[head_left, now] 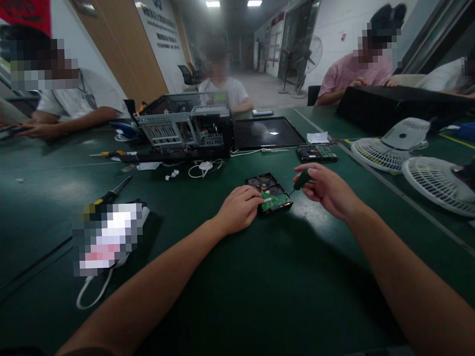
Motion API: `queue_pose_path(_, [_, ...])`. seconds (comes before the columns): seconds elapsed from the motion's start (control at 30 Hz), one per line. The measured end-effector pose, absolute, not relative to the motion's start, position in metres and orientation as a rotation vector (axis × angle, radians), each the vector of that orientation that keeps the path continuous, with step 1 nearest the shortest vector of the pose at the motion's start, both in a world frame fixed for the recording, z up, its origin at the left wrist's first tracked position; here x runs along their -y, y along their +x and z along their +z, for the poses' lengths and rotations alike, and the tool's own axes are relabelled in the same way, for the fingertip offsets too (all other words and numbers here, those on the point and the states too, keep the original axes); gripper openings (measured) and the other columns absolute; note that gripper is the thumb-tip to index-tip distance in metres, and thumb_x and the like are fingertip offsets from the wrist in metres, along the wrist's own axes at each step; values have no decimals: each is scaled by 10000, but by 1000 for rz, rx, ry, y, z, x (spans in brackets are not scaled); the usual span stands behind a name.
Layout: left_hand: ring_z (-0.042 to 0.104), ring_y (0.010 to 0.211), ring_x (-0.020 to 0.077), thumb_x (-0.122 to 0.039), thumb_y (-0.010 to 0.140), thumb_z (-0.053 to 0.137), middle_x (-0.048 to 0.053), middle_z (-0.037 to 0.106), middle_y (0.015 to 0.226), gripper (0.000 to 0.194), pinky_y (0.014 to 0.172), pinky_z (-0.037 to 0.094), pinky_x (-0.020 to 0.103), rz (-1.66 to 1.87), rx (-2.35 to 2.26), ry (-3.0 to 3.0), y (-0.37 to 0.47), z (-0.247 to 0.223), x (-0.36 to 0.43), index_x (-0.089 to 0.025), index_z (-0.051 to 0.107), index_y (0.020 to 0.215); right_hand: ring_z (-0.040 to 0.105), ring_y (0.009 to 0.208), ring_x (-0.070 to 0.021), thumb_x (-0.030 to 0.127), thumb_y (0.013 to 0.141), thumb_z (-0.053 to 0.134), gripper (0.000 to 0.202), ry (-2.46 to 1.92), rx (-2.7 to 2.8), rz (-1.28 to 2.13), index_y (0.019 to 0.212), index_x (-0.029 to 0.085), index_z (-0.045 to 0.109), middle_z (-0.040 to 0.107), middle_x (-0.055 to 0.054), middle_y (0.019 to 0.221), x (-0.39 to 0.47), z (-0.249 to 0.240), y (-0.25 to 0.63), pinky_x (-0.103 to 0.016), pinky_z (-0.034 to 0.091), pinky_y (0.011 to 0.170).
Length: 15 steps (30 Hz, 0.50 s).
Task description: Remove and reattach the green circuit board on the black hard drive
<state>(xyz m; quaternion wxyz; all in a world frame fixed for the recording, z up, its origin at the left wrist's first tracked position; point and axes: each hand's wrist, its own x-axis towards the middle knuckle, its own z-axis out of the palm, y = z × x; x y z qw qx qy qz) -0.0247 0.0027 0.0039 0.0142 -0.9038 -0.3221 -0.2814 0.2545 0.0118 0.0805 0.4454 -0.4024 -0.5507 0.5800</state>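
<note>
A hard drive with a green circuit board (pixel 275 199) lies on the dark green table, board side up. My left hand (pixel 240 209) grips its left edge, fingers bent over the board's side. In my right hand (pixel 325 188) is a small screwdriver with a dark green handle (pixel 302 180), pinched between thumb and fingers. Its thin shaft slants down to the left, and the tip is at the right part of the board, near the drive's connector edge. Whether the tip touches a screw is too small to tell.
An opened computer case (pixel 181 129) stands behind, beside a black panel (pixel 269 133). Another drive (pixel 317 153) lies behind my right hand. White fan parts (pixel 440 184) are at right; a yellow-black screwdriver (pixel 110 196) and a blurred-out phone (pixel 113 237) at left. People sit around the table.
</note>
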Motion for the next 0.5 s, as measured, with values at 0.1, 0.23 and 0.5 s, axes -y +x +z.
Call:
queue_pose_path(0.1, [573,1197,276,-123,931,559,100,679,1213,293,1025,476,475,-877,1006,-2809,-25,4,-3,-184,681,1190,443,627,-123,407,899,636,249,-1011,1412,1348,1013,203,723,671,-63,956,-15,79,259,-295,275,502])
queue_pose_path(0.23, [573,1197,277,-126,938,556,101,678,1214,284,1019,480,478,-877,1008,-2810,-25,5,-1,-183,680,1188,455,629,-136,393,891,607,226,-1002,1401,1341,922,198,716,686,-78,979,-17,77,261,-308,294,516])
queue_pose_path(0.5, [575,1200,283,-134,939,558,105,678,1211,292,1011,484,490,-871,1016,-2816,-25,6,-2,-195,680,1196,408,580,-130,427,910,571,248,-1003,1381,1420,1007,228,682,685,-66,947,-13,78,256,-306,201,486])
